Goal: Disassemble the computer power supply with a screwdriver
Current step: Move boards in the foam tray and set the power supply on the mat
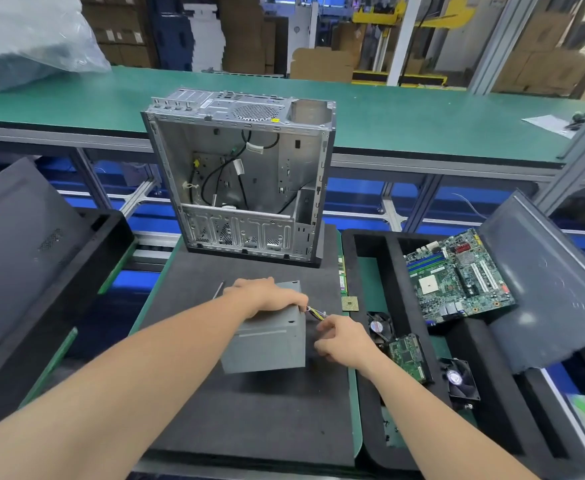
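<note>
Power supply [267, 344], already out of the case [228, 233], is sitting unopened under the gripping left hand [267, 296]; right hand [343, 341] is pinching its wires [316, 312]; unscrewing seems pending.

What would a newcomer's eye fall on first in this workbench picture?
The emptied computer case stands upright at the far end of the mat. Before it, the left hand holds the grey power supply while the right hand pinches its coloured wires. A green motherboard rests in the black tray at right.
</note>
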`<state>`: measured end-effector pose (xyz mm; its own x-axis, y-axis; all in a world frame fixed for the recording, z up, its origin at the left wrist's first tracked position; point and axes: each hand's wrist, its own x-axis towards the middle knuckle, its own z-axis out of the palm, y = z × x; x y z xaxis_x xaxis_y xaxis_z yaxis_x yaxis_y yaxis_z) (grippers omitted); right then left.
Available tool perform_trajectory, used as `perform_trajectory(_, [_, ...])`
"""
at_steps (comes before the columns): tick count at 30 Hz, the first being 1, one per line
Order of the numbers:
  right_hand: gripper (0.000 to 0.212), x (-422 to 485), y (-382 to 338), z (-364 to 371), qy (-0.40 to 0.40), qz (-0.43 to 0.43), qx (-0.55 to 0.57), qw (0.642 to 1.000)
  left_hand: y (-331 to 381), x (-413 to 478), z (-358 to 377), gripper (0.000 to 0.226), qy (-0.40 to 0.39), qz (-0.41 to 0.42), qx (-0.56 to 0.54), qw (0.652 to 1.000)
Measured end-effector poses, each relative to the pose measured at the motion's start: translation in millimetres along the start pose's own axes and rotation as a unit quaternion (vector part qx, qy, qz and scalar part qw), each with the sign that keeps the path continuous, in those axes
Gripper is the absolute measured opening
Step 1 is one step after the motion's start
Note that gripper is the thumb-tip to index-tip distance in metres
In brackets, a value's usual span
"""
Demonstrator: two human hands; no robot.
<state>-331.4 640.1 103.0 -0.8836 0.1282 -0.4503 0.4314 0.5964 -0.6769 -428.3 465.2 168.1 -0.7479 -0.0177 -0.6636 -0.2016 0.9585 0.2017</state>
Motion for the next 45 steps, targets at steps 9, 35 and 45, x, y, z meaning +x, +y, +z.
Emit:
perform_trajectory(9, [0.082, -12, -12, -3, -0.248, 0.011, 0.374, 0.894, 3, 5, -24, 0.068, -0.202, -0.006, -0.071, 0.977])
perform_trajectory(35, [0.099, 33, -3, -20, -0.01, -0.17, 0.14, 0.975, -103, 38, 14, 0.086, -0.128, 0.326, -0.384, 0.854])
perform_trajectory(45, [0.074, 35, -30, 10, 0.021, -0.06, 0.288, 0.955, -95, 31, 21, 0.058, -0.022, 0.224, -0.472, 0.852])
